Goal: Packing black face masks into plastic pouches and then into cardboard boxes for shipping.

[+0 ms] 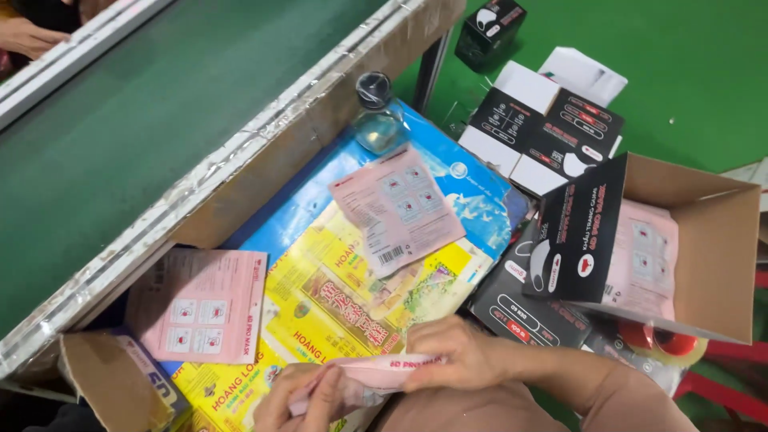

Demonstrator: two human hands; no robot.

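Blue-and-yellow printed sheet (336, 288) as work surface, two pink packets (398, 210) and a glass bottle (376, 112) on top.

Our left hand (300, 400) and right hand (460, 352) are bare, without gloves or rings; our right forearm shows no sleeve up to the frame's edge.

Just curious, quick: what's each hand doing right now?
Left hand: closed on the pink packet.
Right hand: closed on the same packet's other end.
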